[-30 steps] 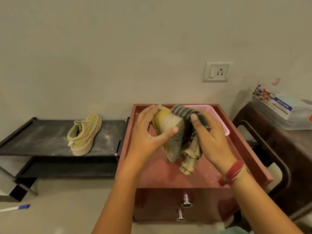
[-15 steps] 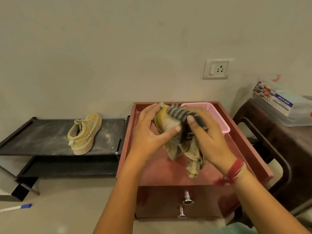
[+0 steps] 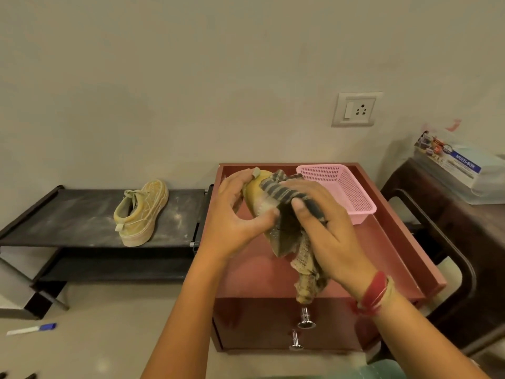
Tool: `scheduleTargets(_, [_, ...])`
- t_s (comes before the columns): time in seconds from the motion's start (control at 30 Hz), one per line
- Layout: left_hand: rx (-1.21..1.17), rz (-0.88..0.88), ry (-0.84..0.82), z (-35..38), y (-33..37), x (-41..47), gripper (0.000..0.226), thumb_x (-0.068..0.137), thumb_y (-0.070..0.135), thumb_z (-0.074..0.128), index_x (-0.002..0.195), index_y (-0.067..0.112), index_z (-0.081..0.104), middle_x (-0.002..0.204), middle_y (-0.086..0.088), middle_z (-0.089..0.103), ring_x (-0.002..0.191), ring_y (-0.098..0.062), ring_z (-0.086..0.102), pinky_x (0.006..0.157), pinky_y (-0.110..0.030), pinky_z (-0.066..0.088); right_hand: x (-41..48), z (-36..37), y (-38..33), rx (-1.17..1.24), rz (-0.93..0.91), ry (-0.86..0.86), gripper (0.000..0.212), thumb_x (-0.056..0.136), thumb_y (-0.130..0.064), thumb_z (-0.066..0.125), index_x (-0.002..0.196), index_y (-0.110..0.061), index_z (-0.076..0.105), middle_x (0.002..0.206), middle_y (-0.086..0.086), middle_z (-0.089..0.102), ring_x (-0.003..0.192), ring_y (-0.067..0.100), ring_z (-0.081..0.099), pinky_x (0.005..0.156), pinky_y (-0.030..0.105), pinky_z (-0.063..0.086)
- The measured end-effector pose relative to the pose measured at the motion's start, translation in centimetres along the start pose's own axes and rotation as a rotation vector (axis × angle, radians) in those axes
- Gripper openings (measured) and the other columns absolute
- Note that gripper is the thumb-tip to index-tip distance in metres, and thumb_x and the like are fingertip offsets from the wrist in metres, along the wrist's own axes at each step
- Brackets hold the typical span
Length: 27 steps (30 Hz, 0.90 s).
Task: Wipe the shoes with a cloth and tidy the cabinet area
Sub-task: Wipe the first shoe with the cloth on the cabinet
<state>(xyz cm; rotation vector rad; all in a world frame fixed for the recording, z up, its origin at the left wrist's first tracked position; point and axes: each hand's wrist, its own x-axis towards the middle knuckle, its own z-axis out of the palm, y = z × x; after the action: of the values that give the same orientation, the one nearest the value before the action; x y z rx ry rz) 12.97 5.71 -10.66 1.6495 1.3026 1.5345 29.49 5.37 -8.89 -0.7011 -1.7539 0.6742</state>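
My left hand (image 3: 237, 214) grips a yellow shoe (image 3: 257, 198) by its heel end, held above the red cabinet (image 3: 382, 242), sole turned toward me. My right hand (image 3: 325, 228) presses a striped grey and beige cloth (image 3: 287, 191) against the shoe; the cloth's loose end hangs down below my wrist. Much of the shoe is hidden by the cloth and both hands. The second yellow shoe (image 3: 142, 212) lies on the dusty black shoe rack (image 3: 68, 217) to the left.
A pink plastic basket (image 3: 341, 187) sits at the cabinet's back right. Two metal drawer knobs (image 3: 306, 321) stick out at the front. A dark table with a plastic box (image 3: 459, 170) stands on the right. A blue-capped marker (image 3: 32, 329) lies on the floor.
My right hand has slid the cloth down and across the shoe, toward the left hand. The cloth's hanging end has dropped lower. The view has shifted slightly.
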Motion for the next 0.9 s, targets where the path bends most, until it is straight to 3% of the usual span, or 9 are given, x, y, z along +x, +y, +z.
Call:
scheduleTargets(0.07, [-0.006, 0.005, -0.005, 0.0, 0.0, 0.0, 0.074, 0.059, 0.048, 0.077, 0.127, 0.027, 0.055, 0.130, 0.005, 0.052, 0.121, -0.009, 0.053, 0.101, -0.030, 0.046, 0.1, 0.3, 0.3, 0.013, -0.006, 0.013, 0.023, 0.093, -0.030, 0.045, 0.111, -0.032, 0.060, 0.112, -0.014, 0.062, 0.113, 0.008, 0.055, 0.097, 0.024, 0.041])
scheduleTargets(0.13, [-0.004, -0.009, -0.003, 0.2, 0.2, -0.3, 0.072, 0.057, 0.053, 0.079, 0.123, 0.039, 0.054, 0.129, 0.011, 0.052, 0.119, 0.000, 0.051, 0.098, -0.020, 0.045, 0.3, 0.5, 0.4, 0.070, 0.042, 0.089, 0.019, 0.093, -0.031, 0.045, 0.107, -0.036, 0.058, 0.106, -0.019, 0.063, 0.106, 0.004, 0.057, 0.092, 0.019, 0.042])
scheduleTargets(0.2, [-0.013, -0.025, 0.018, 0.5, 0.2, -0.5, 0.072, 0.056, 0.056, 0.080, 0.121, 0.044, 0.053, 0.129, 0.014, 0.052, 0.119, 0.002, 0.051, 0.099, -0.020, 0.045, 0.5, 0.8, 0.2, 0.110, 0.106, 0.167, 0.016, 0.095, -0.028, 0.046, 0.101, -0.034, 0.059, 0.099, -0.016, 0.064, 0.098, -0.001, 0.059, 0.086, 0.014, 0.044])
scheduleTargets(0.3, [-0.010, -0.035, 0.029, 0.7, 0.1, -0.5, 0.078, 0.056, 0.059, 0.080, 0.126, 0.039, 0.053, 0.130, 0.012, 0.053, 0.121, 0.000, 0.051, 0.101, -0.027, 0.046, 0.6, 0.9, 0.1, 0.191, 0.194, 0.239, 0.020, 0.098, -0.023, 0.044, 0.095, -0.031, 0.061, 0.091, -0.014, 0.066, 0.091, -0.003, 0.061, 0.079, 0.013, 0.046])
scheduleTargets(0.4, [-0.024, -0.046, 0.024, 0.6, 0.2, -0.6, 0.077, 0.055, 0.058, 0.079, 0.124, 0.038, 0.052, 0.131, 0.012, 0.051, 0.121, 0.002, 0.049, 0.099, -0.020, 0.045, 0.3, 0.9, 0.7, 0.224, 0.292, 0.279, 0.022, 0.098, -0.023, 0.043, 0.090, -0.030, 0.062, 0.090, -0.014, 0.067, 0.088, -0.003, 0.062, 0.074, 0.012, 0.047])
scheduleTargets(0.6, [-0.065, -0.100, 0.014, -1.5, -0.8, -0.7, 0.072, 0.055, 0.054, 0.079, 0.116, 0.028, 0.052, 0.125, 0.006, 0.055, 0.119, -0.011, 0.053, 0.087, -0.023, 0.052, -1.1, 1.2, 3.6, 0.089, 0.512, 0.166, 0.021, 0.098, -0.024, 0.043, 0.087, -0.031, 0.059, 0.092, -0.011, 0.064, 0.100, 0.017, 0.062, 0.079, 0.020, 0.048])
scheduleTargets(0.7, [-0.086, -0.095, -0.034, -1.9, -0.8, -1.0, 0.069, 0.057, 0.049, 0.079, 0.116, 0.024, 0.050, 0.124, 0.003, 0.054, 0.117, -0.011, 0.054, 0.083, -0.017, 0.049, -1.0, 1.8, 1.0, 0.168, 0.322, 0.130, 0.019, 0.098, -0.020, 0.044, 0.102, -0.026, 0.061, 0.104, -0.012, 0.065, 0.102, 0.005, 0.061, 0.081, 0.010, 0.046])
scheduleTargets(0.8, [-0.110, -0.069, -0.061, -1.8, -0.8, -1.1, 0.068, 0.060, 0.042, 0.080, 0.115, 0.017, 0.049, 0.120, -0.003, 0.055, 0.113, -0.014, 0.057, 0.083, -0.020, 0.050, -1.6, 3.1, -0.2, 0.088, 0.112, 0.007, 0.030, 0.097, -0.029, 0.045, 0.124, -0.020, 0.058, 0.126, -0.006, 0.059, 0.123, 0.008, 0.051, 0.103, 0.031, 0.041])
scheduleTargets(0.9, [-0.104, -0.090, 0.000, -2.5, -1.1, -1.3, 0.076, 0.055, 0.044, 0.080, 0.117, 0.013, 0.049, 0.118, -0.005, 0.056, 0.104, -0.008, 0.060, 0.077, -0.018, 0.050, -2.2, 3.7, 1.6, 0.016, 0.180, 0.037, 0.031, 0.094, -0.039, 0.044, 0.122, -0.032, 0.056, 0.124, -0.011, 0.059, 0.121, 0.005, 0.051, 0.103, 0.036, 0.043])
